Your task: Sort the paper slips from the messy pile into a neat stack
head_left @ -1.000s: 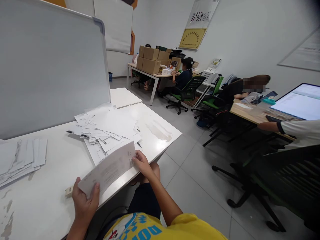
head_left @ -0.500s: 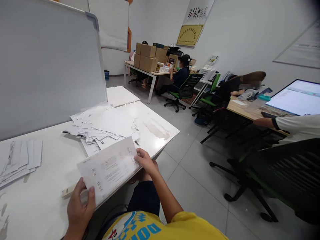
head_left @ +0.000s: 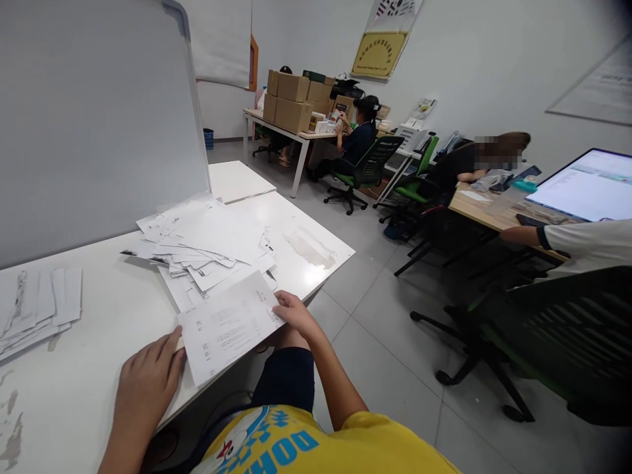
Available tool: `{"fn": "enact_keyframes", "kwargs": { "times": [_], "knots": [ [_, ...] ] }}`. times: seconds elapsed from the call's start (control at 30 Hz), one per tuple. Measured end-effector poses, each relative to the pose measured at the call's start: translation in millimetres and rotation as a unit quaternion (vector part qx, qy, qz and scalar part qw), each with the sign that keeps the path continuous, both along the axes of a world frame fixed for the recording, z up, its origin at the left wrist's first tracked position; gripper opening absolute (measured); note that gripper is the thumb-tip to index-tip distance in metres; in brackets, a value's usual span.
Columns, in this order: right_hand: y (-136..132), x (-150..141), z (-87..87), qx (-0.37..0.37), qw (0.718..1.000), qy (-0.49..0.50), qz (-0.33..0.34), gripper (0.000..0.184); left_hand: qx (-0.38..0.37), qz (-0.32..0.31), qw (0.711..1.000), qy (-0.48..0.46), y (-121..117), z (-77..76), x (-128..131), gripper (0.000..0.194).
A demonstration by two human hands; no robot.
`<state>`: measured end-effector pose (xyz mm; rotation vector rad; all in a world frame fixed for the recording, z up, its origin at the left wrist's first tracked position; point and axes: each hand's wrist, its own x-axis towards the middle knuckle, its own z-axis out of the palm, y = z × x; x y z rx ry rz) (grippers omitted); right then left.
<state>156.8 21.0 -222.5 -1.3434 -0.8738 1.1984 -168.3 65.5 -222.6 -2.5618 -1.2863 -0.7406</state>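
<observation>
The right hand [head_left: 295,314] pinched the printed sheet [head_left: 230,329]; whether the left hand [head_left: 148,374], by its near corner, gripped anything was unclear.

A white, smooth-topped rectangular table [head_left: 106,299] carries two lots of paper. Near its right end spreads a loose, fanned heap of thin white printed sheets [head_left: 212,230], overlapping at many angles, some blank side up. At the left lies a flatter stack of white rectangular papers with dark print [head_left: 42,306], layered more closely, well apart from the heap. A brownish worn patch [head_left: 311,249] marks the top near the right corner; another [head_left: 13,431] shows at lower left.
</observation>
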Motion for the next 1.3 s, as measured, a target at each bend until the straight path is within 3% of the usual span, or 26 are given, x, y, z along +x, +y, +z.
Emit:
{"fn": "enact_keyframes", "kwargs": {
  "times": [0.23, 0.6, 0.87, 1.13, 1.3],
  "knots": [
    [-10.4, 3.7, 13.0, -0.038, 0.999, -0.026, 0.011, 0.019, -0.055, 0.111, 0.992, 0.024, -8.7, 9.8, 12.8, 0.051],
    [-16.6, 1.8, 10.6, -0.046, 0.998, -0.017, 0.028, 0.019, -0.044, 0.154, 0.987, 0.004, -11.3, 4.9, 22.9, 0.050],
    [-23.8, 4.4, 4.2, -0.070, 0.997, 0.009, 0.031, 0.020, -0.047, 0.125, 0.989, -0.068, -17.6, -1.8, 20.5, 0.041],
    [-26.2, 15.0, 12.4, -0.071, 0.997, 0.001, 0.004, 0.021, -0.045, 0.104, 0.989, -0.092, -14.1, -6.5, 19.0, 0.037],
    [-24.7, 17.5, 13.4, -0.071, 0.997, -0.004, 0.022, 0.022, -0.031, 0.100, 0.990, -0.098, -15.5, -6.4, 18.8, 0.035]
  ]
}}
